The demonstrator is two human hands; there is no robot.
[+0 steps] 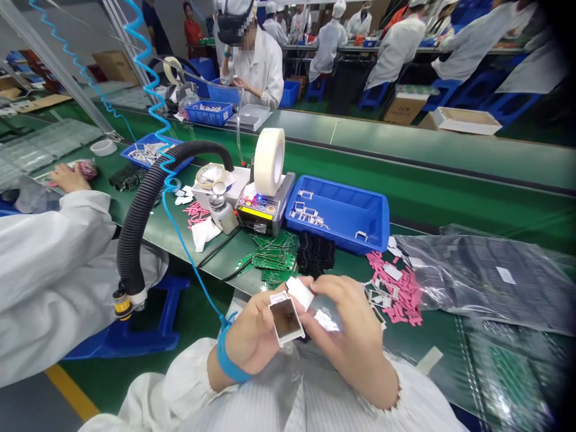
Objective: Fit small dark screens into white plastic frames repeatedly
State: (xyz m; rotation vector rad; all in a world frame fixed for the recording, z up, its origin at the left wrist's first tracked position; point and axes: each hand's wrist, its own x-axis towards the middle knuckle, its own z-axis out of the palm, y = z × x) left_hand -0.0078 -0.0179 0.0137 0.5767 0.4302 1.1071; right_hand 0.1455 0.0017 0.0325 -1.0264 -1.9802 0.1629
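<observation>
My left hand [254,336] wears a blue wrist strap [229,357] with a coiled cord. Its fingers grip a small display panel [287,319] with a dark face and a white frame. Just above the panel, my right hand [351,324] pinches a small white rectangular sheet [300,293] between thumb and forefinger. Sheet and panel are close together; whether they touch I cannot tell. Beyond my hands lie green circuit boards [274,255] and black parts [315,253]. White frames [382,294] and pink strips [400,294] are scattered to the right.
A blue tray [360,207] holds several white frames. Left of it stands a tape dispenser [261,210] with a large tape roll [269,162] and a metal bottle [222,215]. A black hose [135,222] arches on the left, near a co-worker's sleeve [54,240]. Plastic-wrapped trays [495,276] lie right.
</observation>
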